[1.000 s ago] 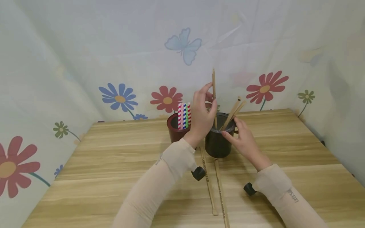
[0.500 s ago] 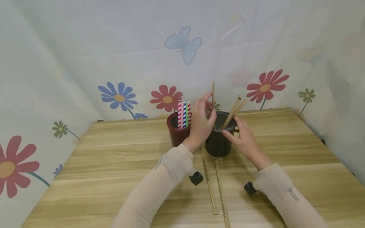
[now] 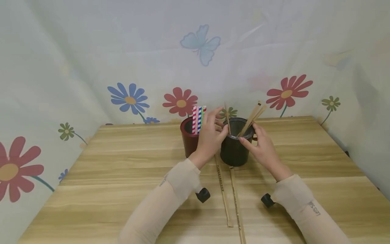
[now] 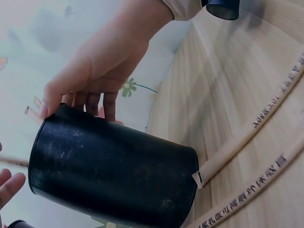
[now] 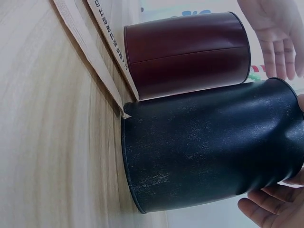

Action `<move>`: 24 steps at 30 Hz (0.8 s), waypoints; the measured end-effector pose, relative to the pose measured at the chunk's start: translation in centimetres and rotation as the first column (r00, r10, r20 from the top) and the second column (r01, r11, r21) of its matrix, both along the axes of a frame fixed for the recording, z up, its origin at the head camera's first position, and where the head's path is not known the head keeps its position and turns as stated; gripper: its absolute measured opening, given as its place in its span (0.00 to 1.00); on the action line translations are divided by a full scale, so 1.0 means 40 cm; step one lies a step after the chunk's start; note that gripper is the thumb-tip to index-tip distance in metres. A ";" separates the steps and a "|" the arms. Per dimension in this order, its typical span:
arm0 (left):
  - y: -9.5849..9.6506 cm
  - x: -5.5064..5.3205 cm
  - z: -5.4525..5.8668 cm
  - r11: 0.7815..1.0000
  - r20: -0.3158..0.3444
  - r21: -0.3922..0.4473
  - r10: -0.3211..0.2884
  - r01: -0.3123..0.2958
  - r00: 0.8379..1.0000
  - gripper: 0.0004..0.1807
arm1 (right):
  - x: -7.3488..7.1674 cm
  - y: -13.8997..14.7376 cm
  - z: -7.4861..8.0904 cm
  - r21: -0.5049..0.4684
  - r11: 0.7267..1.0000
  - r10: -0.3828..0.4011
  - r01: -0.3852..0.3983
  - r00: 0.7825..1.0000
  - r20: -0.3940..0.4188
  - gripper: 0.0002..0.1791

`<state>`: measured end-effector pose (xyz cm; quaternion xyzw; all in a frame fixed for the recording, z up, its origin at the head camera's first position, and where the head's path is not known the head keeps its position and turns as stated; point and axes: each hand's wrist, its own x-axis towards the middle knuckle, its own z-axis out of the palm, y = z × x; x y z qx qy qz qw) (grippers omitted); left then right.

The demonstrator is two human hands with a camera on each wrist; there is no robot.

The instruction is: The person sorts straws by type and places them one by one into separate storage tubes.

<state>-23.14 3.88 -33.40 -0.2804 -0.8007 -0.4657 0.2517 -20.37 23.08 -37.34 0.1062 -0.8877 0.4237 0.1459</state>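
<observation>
A black cylindrical pen holder point(image 3: 234, 152) stands upright on the wooden table, and two or more paper-wrapped straws point(image 3: 251, 118) lean out of its right side. My right hand point(image 3: 263, 147) grips the rim with thumb and fingers, as the left wrist view also shows. Another thin wrapped straw point(image 3: 228, 118) leans at the holder's left rim. Close beside it, my left hand point(image 3: 210, 134) has its fingers extended and loose; the right wrist view shows those fingers point(image 5: 280, 57) straight. Left of the black holder is a dark red one point(image 3: 188, 142) with several striped straws point(image 3: 198, 120) in it.
Two long wrapped straws with printed lettering lie on the table point(image 3: 122, 189) in front of the black holder: one on the left point(image 3: 223, 193) and one on the right point(image 3: 237, 206). A flower-patterned cloth point(image 3: 146, 61) hangs behind the table's back edge.
The straw at my left hand has sunk lower into the black holder. My left hand has come down, and its fingers have loosened from the straw. My right hand stays on the rim.
</observation>
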 end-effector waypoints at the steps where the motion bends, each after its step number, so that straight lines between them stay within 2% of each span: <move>1: -0.005 0.004 -0.002 1.000 0.004 0.002 0.003 -0.003 1.000 0.29 | 0.000 0.000 -0.001 0.003 1.000 -0.003 0.003 1.000 -0.003 0.44; 5: -0.024 0.028 -0.009 1.000 0.008 0.005 0.015 -0.015 1.000 0.28 | -0.001 0.001 -0.002 0.012 1.000 -0.002 0.002 1.000 -0.004 0.44; 9: -0.039 0.056 -0.018 1.000 0.022 0.006 -0.007 0.007 1.000 0.26 | -0.002 0.002 -0.003 0.010 1.000 -0.010 0.010 1.000 -0.002 0.44; 15: -0.066 0.105 -0.044 0.999 0.122 0.000 -0.041 0.041 0.992 0.26 | -0.001 0.003 -0.002 0.017 1.000 -0.008 0.008 1.000 -0.005 0.44; 19: -0.079 0.130 -0.066 0.999 0.229 0.000 -0.046 0.047 0.972 0.26 | -0.002 0.003 0.000 0.028 1.000 -0.012 0.012 1.000 0.002 0.45; 24: -0.093 0.150 -0.095 0.999 0.352 0.016 -0.054 0.051 0.934 0.26 | -0.001 0.005 0.001 0.036 0.999 -0.014 0.013 1.000 0.010 0.45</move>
